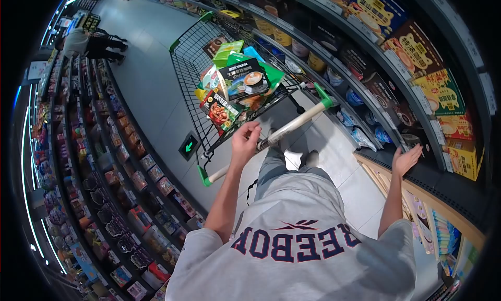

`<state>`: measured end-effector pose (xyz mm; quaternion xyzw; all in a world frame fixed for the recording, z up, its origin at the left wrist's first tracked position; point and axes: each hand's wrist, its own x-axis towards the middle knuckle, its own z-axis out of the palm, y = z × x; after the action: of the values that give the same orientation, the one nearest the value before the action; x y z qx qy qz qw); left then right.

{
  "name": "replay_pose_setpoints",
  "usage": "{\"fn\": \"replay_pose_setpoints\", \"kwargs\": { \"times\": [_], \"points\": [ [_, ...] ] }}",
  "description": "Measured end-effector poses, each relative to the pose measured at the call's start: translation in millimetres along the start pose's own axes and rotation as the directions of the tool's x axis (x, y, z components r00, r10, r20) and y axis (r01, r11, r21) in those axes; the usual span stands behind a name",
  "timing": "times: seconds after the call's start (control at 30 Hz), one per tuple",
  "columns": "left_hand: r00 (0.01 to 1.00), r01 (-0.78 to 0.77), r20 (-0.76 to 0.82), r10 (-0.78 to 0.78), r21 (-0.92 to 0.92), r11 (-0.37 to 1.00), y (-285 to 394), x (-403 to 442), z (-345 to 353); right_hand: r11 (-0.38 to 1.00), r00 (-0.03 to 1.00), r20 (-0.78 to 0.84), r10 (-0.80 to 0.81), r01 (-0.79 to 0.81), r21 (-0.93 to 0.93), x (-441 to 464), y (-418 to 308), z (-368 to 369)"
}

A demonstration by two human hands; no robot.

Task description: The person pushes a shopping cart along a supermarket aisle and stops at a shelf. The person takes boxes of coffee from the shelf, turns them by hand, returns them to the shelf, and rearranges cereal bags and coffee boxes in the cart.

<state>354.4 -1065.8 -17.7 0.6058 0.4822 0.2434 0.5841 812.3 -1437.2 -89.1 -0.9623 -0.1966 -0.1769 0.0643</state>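
Note:
My left hand (246, 143) is over the cart's handlebar (298, 123), its fingers curled together and nothing visible in them. I cannot tell whether it touches the bar. Out to the right, my right hand (406, 160) is open with the fingers extended, close to dark boxes (416, 139) at the end of a low shelf. The wire shopping cart (182, 66) has green corners. In it lie a black coffee box (243, 79) with a cup picture, a red and green food box (219, 111) and a green package (228, 52), among other packs.
Stocked shelves with yellow boxes (462, 159) run along the right. A wooden-edged display (417, 183) stands below my right hand. Shelves of small packets (138, 178) line the left. A person (78, 42) bends at the far left. The tiled aisle (135, 29) stretches ahead.

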Motion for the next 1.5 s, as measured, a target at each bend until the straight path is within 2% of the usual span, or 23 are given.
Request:
{"fn": "replay_pose_setpoints", "kwargs": {
  "times": [0.03,0.07,0.1,0.17,0.23,0.27,0.3,0.37,0.43,0.5,0.53,0.57,0.63,0.7,0.8,0.93,0.97,1.03,1.13,1.23,1.33,1.47,1.5],
  "points": [
    [0.997,0.021,-0.075,-0.033,-0.15,0.989,1,13,-8,0.998,1.0,0.008,0.017,-0.017,0.062,-17,-19,5],
    [0.96,0.169,-0.19,-0.207,-0.197,0.966,32,22,-11,0.986,1.0,0.007,0.001,-0.002,0.167,-35,-38,11],
    [0.94,0.161,-0.284,-0.188,-0.118,0.98,30,39,-22,0.963,1.0,0.002,-0.012,0.011,0.271,-51,-59,14],
    [0.912,0.065,-0.41,-0.031,0.069,0.996,-23,97,-54,0.891,0.994,0.098,0.041,-0.08,0.447,-76,-117,-2],
    [0.866,0.187,-0.499,-0.025,0.277,0.943,-18,130,-57,0.829,0.987,0.156,0.047,-0.126,0.545,-97,-159,-4],
    [0.871,0.212,-0.491,-0.015,0.348,0.913,-43,156,-62,0.805,0.985,0.171,0.026,-0.122,0.58,-104,-178,-13],
    [0.887,0.213,-0.451,-0.103,0.2,0.957,-60,172,-62,0.778,0.984,0.181,0.003,-0.116,0.618,-108,-198,-20],
    [0.921,0.299,-0.3,-0.249,0.134,0.945,-81,200,-68,0.681,0.966,0.258,0.02,-0.202,0.704,-112,-231,-36],
    [0.865,0.416,-0.429,-0.261,0.32,0.851,-78,208,-62,0.608,0.953,0.303,0.001,-0.241,0.756,-107,-262,-68],
    [0.889,0.412,-0.327,-0.319,0.273,0.869,-91,213,-65,0.596,0.969,0.241,-0.054,-0.162,0.786,-104,-284,-83],
    [0.892,0.424,-0.281,-0.353,0.253,0.87,-65,200,-64,0.593,0.974,0.209,-0.087,-0.118,0.796,-101,-293,-88],
    [0.888,0.408,-0.337,-0.313,0.263,0.874,-68,199,-64,0.589,0.977,0.177,-0.12,-0.074,0.805,-98,-303,-94],
    [0.867,0.383,-0.441,-0.233,0.289,0.878,-75,202,-64,0.597,0.978,0.096,-0.184,0.033,0.802,-91,-326,-105],
    [0.836,0.212,-0.548,0.041,0.391,0.895,-66,207,-77,0.609,0.959,0.049,-0.28,0.138,0.781,-83,-348,-116],
    [0.815,0.084,-0.561,0.148,0.367,0.926,-71,245,-116,0.546,0.925,0.056,-0.376,0.173,0.82,-80,-386,-116],
    [0.835,0.071,-0.54,0.103,0.292,0.954,-109,325,-168,0.583,0.885,0.285,-0.368,-0.019,0.812,-96,-424,-97],
    [0.845,0.099,-0.531,0.058,0.262,0.96,-125,349,-179,0.695,0.867,0.304,-0.396,0.066,0.716,-98,-430,-95],
    [0.89,0.129,-0.456,0.006,0.265,0.955,-140,387,-196,0.784,0.835,0.254,-0.487,0.29,0.548,-100,-444,-94],
    [0.913,0.125,-0.407,-0.002,0.275,0.953,-176,445,-212,0.826,0.826,0.292,-0.482,0.318,0.466,-103,-447,-87],
    [0.876,0.356,-0.399,-0.272,0.155,0.921,-190,490,-217,0.862,0.785,0.392,-0.48,0.339,0.377,-98,-455,-91],
    [0.88,0.412,-0.41,-0.239,0.413,0.812,-210,541,-218,0.854,0.754,0.42,-0.505,0.365,0.371,-94,-456,-87],
    [0.859,0.387,-0.486,-0.161,0.409,0.827,-271,599,-217,0.869,0.729,0.48,-0.488,0.355,0.344,-89,-465,-88],
    [0.876,0.383,-0.428,-0.221,0.34,0.859,-270,605,-218,0.876,0.719,0.502,-0.481,0.363,0.319,-89,-463,-88]
  ]
}}
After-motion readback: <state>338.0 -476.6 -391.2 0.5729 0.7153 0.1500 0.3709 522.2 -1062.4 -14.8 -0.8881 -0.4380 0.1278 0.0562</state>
